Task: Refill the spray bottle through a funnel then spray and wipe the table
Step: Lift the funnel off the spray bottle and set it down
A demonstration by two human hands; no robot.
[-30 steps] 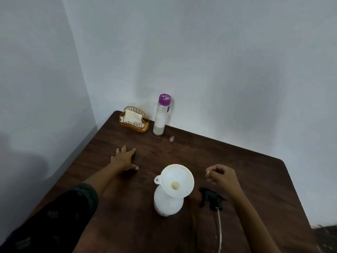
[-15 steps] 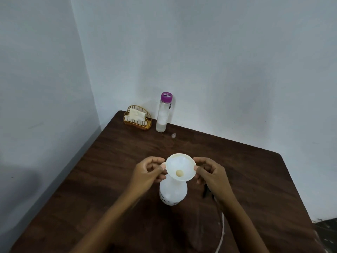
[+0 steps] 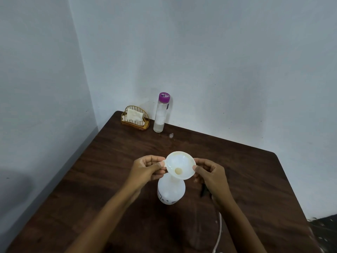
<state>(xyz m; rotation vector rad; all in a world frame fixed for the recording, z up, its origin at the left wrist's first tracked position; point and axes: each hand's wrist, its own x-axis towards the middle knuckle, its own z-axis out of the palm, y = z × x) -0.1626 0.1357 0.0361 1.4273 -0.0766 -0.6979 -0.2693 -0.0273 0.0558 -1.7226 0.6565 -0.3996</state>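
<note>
A white funnel (image 3: pixel 180 164) sits in the neck of a white spray bottle (image 3: pixel 170 192) standing mid-table. My left hand (image 3: pixel 145 168) pinches the funnel's small tab on its left rim. My right hand (image 3: pixel 209 172) pinches the right rim. The black spray head (image 3: pixel 203 191) lies on the table to the right of the bottle, mostly hidden behind my right hand, and its pale tube (image 3: pixel 218 232) trails toward the near edge. A clear bottle with a purple cap (image 3: pixel 161 112) stands at the back by the wall.
A gold wire holder with white napkins (image 3: pixel 135 117) stands in the table's back left corner. A small clear object (image 3: pixel 171 136) lies near the purple-capped bottle. The dark wooden table (image 3: pixel 255 179) fits into the wall corner.
Both hands came off the table and closed on the funnel rim, left from the far left, right from beside the spray head. The camera view shifted slightly.
</note>
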